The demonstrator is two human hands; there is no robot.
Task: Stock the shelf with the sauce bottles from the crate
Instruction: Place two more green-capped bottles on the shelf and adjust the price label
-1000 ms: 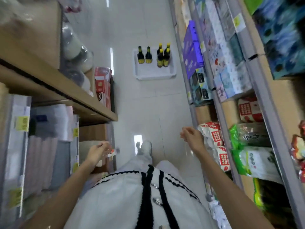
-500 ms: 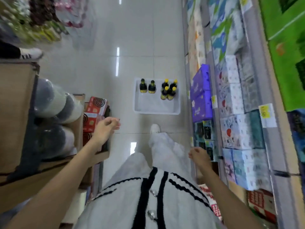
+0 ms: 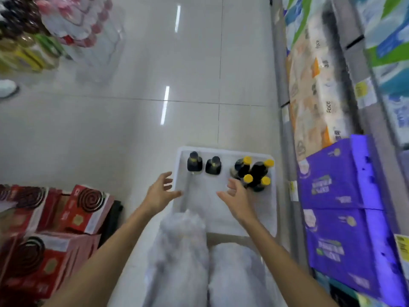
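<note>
A white crate [image 3: 271, 209] lies on the floor just ahead of my legs. Two dark bottles with dark caps [image 3: 194, 162] stand at its far left. Several dark bottles with yellow caps [image 3: 254, 172] cluster at its far right. My left hand [image 3: 159, 191] hovers over the crate's left rim, fingers spread, holding nothing. My right hand [image 3: 235, 193] is open above the crate's middle, its fingertips close to the yellow-capped cluster. Whether they touch a bottle is unclear.
The shelf unit [image 3: 285, 120] runs along the right, with purple boxes [image 3: 338, 196] low and tissue packs [image 3: 314, 91] further on. Red coil boxes [image 3: 55, 220] are stacked at the left. Shrink-wrapped drink bottles [image 3: 73, 23] and someone's white shoe [image 3: 7, 87] sit far left.
I have walked up to the crate, which now lies right in front of me. Both hands have swung forward and down over it, fingers spreading.
</note>
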